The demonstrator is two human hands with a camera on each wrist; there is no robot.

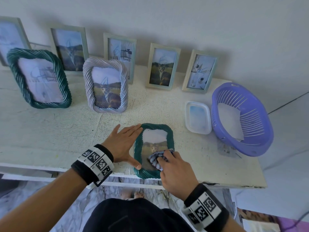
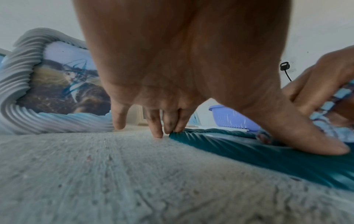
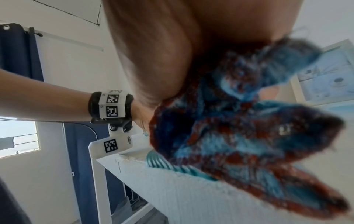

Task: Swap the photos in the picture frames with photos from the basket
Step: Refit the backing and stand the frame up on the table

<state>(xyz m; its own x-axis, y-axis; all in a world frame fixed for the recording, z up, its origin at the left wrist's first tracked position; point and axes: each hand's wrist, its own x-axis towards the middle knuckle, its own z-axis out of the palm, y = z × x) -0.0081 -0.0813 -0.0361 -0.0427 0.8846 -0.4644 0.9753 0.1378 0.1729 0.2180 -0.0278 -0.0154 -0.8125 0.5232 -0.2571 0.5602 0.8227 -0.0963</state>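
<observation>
Lower centre, left hand (image 1: 124,144), fingers flat, steadies the rigid teal frame (image 1: 154,150); right hand (image 1: 175,171) pinches a soft cloth (image 1: 156,159) on its probably slippery, fragile glazing; grip the rim.

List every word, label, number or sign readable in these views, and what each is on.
No readable words or numbers.
Left wristband: black-and-white square code markers, not text.
Right wristband: the same kind of markers.
Left wristband edge in the right wrist view: tiny characters, too small to read.

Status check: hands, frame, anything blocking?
Left hand flat, bracing green frame lying on table. Right hand grips checked cloth on its glass. Basket unobstructed.
</observation>
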